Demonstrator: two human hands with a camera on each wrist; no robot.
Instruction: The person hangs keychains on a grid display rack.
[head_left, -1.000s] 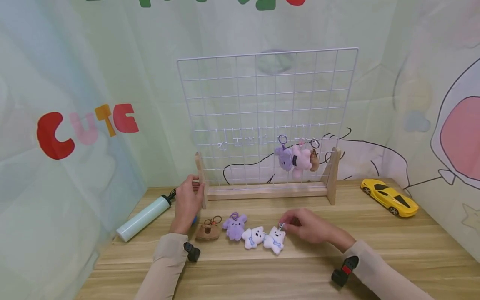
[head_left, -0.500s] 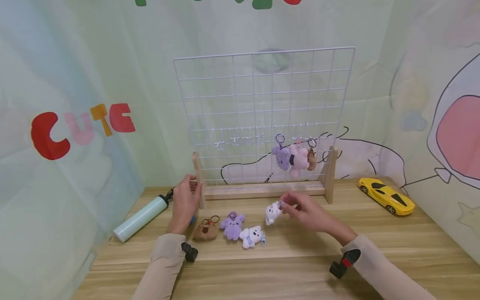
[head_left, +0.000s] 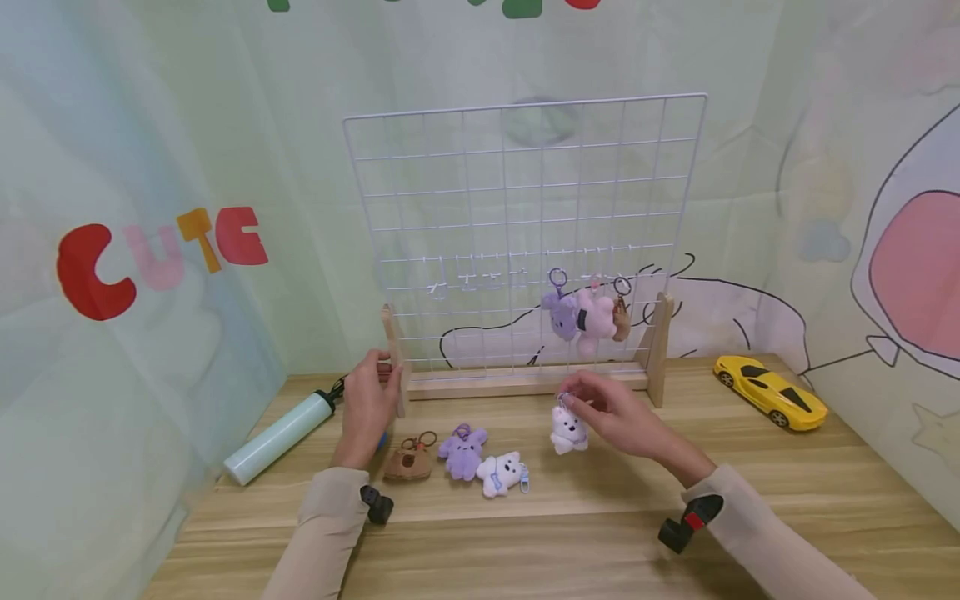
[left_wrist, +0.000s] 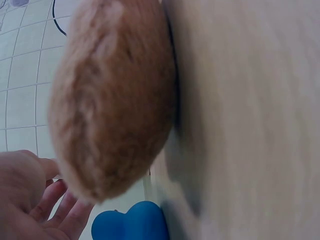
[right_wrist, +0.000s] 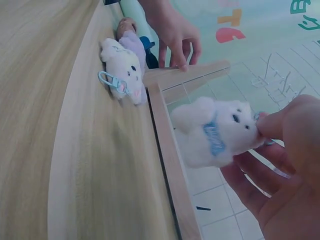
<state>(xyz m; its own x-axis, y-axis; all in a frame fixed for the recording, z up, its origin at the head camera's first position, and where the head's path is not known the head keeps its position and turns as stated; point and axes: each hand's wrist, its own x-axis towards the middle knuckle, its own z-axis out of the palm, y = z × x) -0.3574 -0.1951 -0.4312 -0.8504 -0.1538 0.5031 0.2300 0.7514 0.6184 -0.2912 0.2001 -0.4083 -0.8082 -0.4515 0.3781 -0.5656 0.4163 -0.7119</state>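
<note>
My right hand [head_left: 611, 412] pinches the ring of a white plush dog keychain [head_left: 569, 431], which hangs above the table. The right wrist view shows that dog [right_wrist: 215, 132] with blue lettering on its front. At the rack's left end, my left hand [head_left: 367, 408] grips the wooden upright [head_left: 394, 358]. On the table lie a brown plush keychain [head_left: 408, 462], a purple plush keychain [head_left: 462, 454] and a second white dog keychain [head_left: 500, 474] with a blue clasp. The brown plush [left_wrist: 112, 95] partly covers the left fingers in the left wrist view.
The white wire grid rack [head_left: 525, 192] carries small hooks; purple [head_left: 561, 317], pink [head_left: 596, 315] and brown plush keychains hang at its right. A pale blue pump [head_left: 281, 437] lies left, a yellow toy car [head_left: 771, 392] right. A blue object [left_wrist: 132, 222] sits by the left hand.
My right hand has lifted one white dog keychain off the table and carried it toward the rack. The dog now hangs facing me. The left hand keeps its place at the upright.
</note>
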